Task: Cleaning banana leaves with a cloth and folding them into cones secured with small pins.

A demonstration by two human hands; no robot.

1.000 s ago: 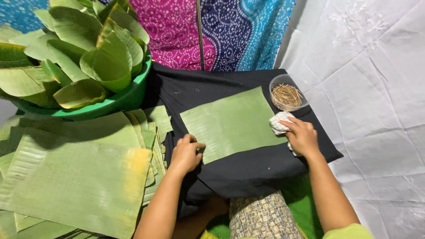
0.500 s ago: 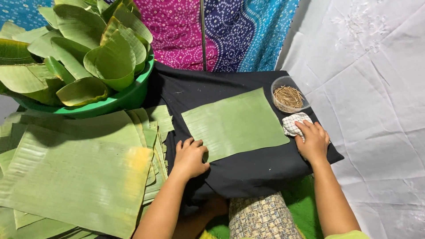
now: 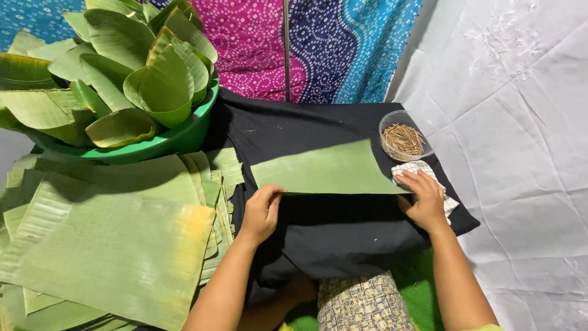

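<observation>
Head view. A rectangular green banana leaf piece (image 3: 327, 170) lay flat on the black cloth (image 3: 343, 227) covering the table, long side running left to right. The left hand (image 3: 262, 211) was at the leaf's near left corner, fingers curled and pinching the near edge. The right hand (image 3: 422, 197) was at the near right corner, fingers spread and mostly extended, fingertips touching the leaf's right end; whether it actually gripped the edge could not be told. The right palm rested over a folded checked cloth (image 3: 450, 202) lying just beside the leaf.

A small clear bowl (image 3: 387, 125) of thin brown sticks (image 3: 404, 138) stood just beyond the checked cloth, near the leaf's far right corner. To the left, a stack of cut leaf sheets (image 3: 104, 239) overlapped the black cloth's edge. Behind the stack, a green basin (image 3: 177, 138) held rolled and cupped leaves (image 3: 122, 73). A patterned fabric (image 3: 318, 43) hung at the back.
</observation>
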